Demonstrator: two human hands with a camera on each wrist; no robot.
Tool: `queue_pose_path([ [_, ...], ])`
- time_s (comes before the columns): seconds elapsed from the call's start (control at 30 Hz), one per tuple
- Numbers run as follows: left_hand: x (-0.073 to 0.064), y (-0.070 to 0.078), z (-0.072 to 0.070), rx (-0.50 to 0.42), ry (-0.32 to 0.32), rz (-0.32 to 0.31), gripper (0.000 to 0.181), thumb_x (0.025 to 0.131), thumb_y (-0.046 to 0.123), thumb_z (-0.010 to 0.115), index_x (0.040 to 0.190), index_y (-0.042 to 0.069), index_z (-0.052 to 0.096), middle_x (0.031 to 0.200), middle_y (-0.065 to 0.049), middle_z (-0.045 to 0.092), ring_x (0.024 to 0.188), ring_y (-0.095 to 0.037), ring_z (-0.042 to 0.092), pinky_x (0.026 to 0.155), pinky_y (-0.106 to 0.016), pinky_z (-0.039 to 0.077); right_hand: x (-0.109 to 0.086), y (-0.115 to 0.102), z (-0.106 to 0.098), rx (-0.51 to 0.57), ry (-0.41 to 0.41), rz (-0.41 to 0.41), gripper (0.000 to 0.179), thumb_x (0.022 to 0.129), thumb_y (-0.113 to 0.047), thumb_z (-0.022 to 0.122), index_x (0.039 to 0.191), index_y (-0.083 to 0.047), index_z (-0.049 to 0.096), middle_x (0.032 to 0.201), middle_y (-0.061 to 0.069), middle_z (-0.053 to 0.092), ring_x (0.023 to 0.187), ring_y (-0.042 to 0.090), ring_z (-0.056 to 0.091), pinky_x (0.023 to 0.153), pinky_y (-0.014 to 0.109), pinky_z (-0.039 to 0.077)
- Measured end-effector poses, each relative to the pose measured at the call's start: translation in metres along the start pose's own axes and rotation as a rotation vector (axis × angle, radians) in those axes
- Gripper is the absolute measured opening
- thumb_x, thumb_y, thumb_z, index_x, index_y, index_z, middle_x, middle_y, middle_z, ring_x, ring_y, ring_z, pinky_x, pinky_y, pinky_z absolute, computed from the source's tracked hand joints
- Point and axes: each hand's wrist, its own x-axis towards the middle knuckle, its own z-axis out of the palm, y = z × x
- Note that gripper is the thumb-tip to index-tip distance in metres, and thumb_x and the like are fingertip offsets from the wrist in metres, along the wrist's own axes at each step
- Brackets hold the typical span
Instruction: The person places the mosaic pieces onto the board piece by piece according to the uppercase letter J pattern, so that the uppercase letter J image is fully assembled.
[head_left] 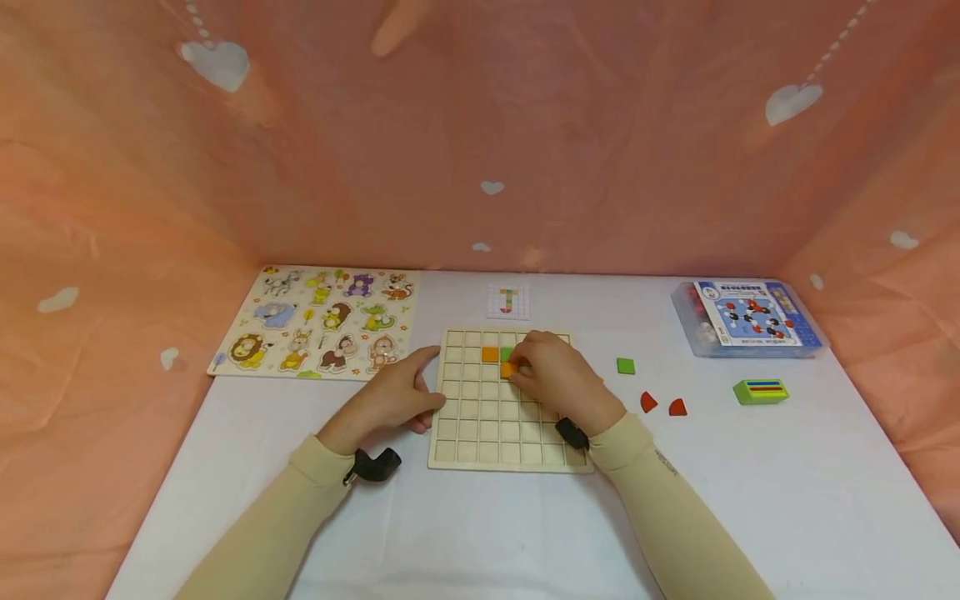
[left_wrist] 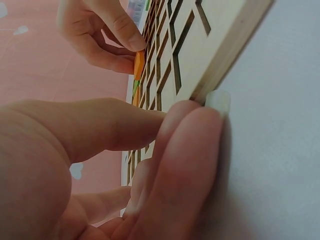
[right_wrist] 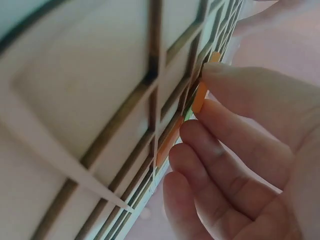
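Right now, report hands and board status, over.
Right hand pinches orange tile at grid board. Left hand touches its left edge. Nothing visibly blocking; loose green tile beyond right edge.

The grid board is made of pale, matt, smooth wood. The pinched orange tile, partly hidden, is perhaps made of smooth painted wood. By the far right corner of the table, a case of clear, glossy plastic is topped with printed paper. The far edge is backed by creased, matt pink cloth.

Head view high, facing down — wrist views close, both sharing grid board.
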Motion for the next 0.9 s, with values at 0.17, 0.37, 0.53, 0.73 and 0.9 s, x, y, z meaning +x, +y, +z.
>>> queue_pose_path([
  [0.17,-0.0003,-0.0003,-0.0012,-0.004,0.0,0.001,0.09,0.097,0.01,0.074,0.172,0.016,0.026,0.081,-0.013,0.069,0.062,-0.019,0.073,0.062,-0.032,0.067,0.0007,-0.0012,-0.0002,-0.024,0.007,-0.005,0.017,0.097,-0.019,0.076,0.108,-0.008,0.082,0.106,0.006,0.072,0.098,0.024,0.067,0.089,0.042,0.064],
  [0.37,-0.0005,0.0007,-0.0032,-0.006,0.004,0.001,0.09,0.096,0.01,0.075,0.172,0.016,0.027,0.082,-0.013,0.07,0.063,-0.019,0.073,0.063,-0.033,0.068,0.0008,-0.003,-0.0017,-0.025,0.016,-0.01,0.016,0.097,-0.019,0.078,0.108,-0.008,0.082,0.104,0.005,0.07,0.096,0.022,0.066,0.086,0.041,0.065],
  [0.53,-0.001,0.0018,-0.0034,-0.001,0.004,0.012,0.09,0.095,0.01,0.075,0.172,0.014,0.028,0.081,-0.013,0.07,0.062,-0.018,0.073,0.062,-0.033,0.068,0.0015,-0.0044,-0.0016,-0.029,0.011,-0.012,0.017,0.096,-0.019,0.078,0.109,-0.009,0.083,0.103,0.004,0.07,0.097,0.022,0.066,0.085,0.041,0.065],
  [0.73,0.0005,0.0006,-0.0009,-0.005,-0.005,0.005,0.089,0.097,0.01,0.074,0.172,0.015,0.027,0.08,-0.013,0.069,0.061,-0.017,0.072,0.061,-0.033,0.068,0.0006,-0.0033,-0.001,-0.034,-0.01,0.001,0.017,0.096,-0.018,0.078,0.11,-0.009,0.082,0.107,0.006,0.071,0.1,0.024,0.067,0.09,0.042,0.065],
  [0.9,0.0007,0.0001,-0.0001,-0.009,-0.001,-0.001,0.09,0.096,0.01,0.075,0.172,0.015,0.028,0.082,-0.013,0.068,0.062,-0.019,0.072,0.061,-0.033,0.067,0.0003,-0.0004,-0.0036,0.0,-0.016,0.009,0.018,0.096,-0.019,0.078,0.11,-0.009,0.082,0.106,0.004,0.071,0.099,0.023,0.065,0.09,0.041,0.064],
])
